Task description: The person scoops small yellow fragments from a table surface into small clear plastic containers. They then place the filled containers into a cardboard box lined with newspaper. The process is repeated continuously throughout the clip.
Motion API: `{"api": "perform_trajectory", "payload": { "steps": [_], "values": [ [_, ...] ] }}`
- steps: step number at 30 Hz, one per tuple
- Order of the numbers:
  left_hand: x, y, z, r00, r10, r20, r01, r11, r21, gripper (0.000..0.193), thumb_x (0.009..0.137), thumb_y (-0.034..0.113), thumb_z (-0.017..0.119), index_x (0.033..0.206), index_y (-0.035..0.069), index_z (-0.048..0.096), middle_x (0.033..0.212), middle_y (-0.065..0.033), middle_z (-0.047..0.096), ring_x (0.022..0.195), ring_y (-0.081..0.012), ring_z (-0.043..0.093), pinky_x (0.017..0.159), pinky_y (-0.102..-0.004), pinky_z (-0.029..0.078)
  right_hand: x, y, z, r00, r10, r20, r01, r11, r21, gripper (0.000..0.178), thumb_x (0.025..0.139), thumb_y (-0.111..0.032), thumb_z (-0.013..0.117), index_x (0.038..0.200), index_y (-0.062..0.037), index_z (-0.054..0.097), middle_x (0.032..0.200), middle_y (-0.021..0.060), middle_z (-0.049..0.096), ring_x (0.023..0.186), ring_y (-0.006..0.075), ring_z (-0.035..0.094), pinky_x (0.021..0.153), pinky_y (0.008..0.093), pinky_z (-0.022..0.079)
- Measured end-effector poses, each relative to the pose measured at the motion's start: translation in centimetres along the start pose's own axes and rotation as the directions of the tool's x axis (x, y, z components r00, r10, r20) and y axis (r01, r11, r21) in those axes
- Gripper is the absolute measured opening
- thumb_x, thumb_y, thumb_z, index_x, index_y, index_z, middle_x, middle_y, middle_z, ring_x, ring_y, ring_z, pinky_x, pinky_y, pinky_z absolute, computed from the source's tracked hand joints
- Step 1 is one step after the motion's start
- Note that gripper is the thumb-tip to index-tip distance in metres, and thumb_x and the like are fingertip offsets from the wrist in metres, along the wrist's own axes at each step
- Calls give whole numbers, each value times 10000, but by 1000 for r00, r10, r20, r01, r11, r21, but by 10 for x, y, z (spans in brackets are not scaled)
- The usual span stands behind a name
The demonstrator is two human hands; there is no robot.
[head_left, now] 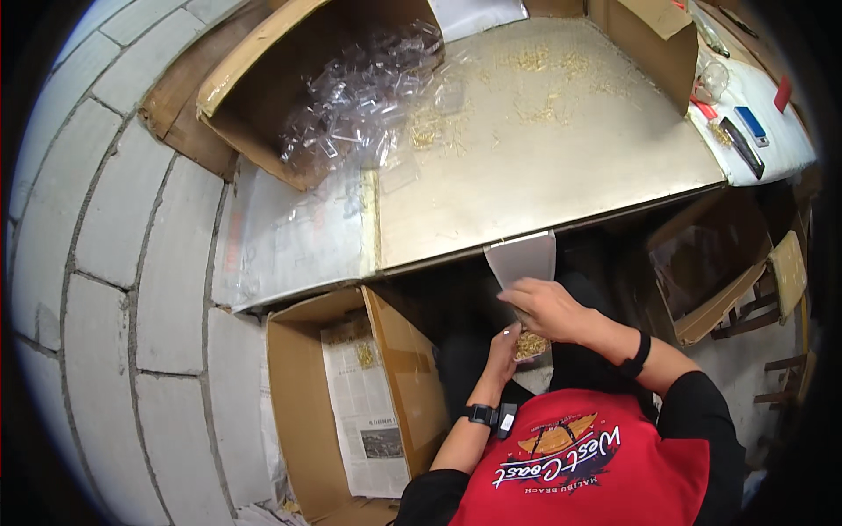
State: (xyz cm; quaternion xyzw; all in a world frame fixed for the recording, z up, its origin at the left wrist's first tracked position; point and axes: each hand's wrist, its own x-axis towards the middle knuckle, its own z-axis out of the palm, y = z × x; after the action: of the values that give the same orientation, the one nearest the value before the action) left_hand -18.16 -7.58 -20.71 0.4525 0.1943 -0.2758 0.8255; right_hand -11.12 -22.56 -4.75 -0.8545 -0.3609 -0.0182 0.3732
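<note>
Low in front of my body, below the table's near edge, my left hand [502, 355] is wrapped round the side of a small clear plastic box. Inside it lie many small gold-coloured metal pieces [531, 345]. Over the box's far side sits my right hand [554, 310], its fingers curled and pointing left. What those fingers pinch, if anything, is hidden. Just beyond the right hand, a whitish tray-like piece [524, 260] slopes down from the table's edge toward the hands.
On the metal-topped table [561, 149] lie scattered gold pieces [531, 60]. A tipped cardboard box [250, 74] spills clear plastic boxes [368, 96] at the back left. Another carton [408, 394], lined with newspaper, stands left of me. A blue-and-white object [751, 125] lies at far right.
</note>
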Motion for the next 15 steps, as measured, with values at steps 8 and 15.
{"api": "perform_trajectory", "payload": {
  "steps": [8, 15],
  "values": [
    [13, -8, -9, 994, 33, -108, -39, 998, -58, 216, 928, 160, 549, 1046, -17, 585, 901, -81, 644, 751, -166, 648, 611, -306, 552, 166, 65, 13, 985, -160, 69, 174, 904, -391, 362, 888, -204, 492, 1243, -143, 530, 1407, 125, 392, 1318, 363, 326, 1050, 516, 275],
    [6, 8, -4, 998, 13, -57, -15, 999, -31, 304, 950, 304, 514, 1072, 33, 577, 901, -64, 659, 729, -165, 667, 499, -307, 557, 195, 132, -45, 961, 273, 52, -205, 824, -529, 466, 875, -165, 478, 1339, -152, 429, 1425, 110, 369, 1322, 370, 318, 1060, 465, 313]
  ]
}}
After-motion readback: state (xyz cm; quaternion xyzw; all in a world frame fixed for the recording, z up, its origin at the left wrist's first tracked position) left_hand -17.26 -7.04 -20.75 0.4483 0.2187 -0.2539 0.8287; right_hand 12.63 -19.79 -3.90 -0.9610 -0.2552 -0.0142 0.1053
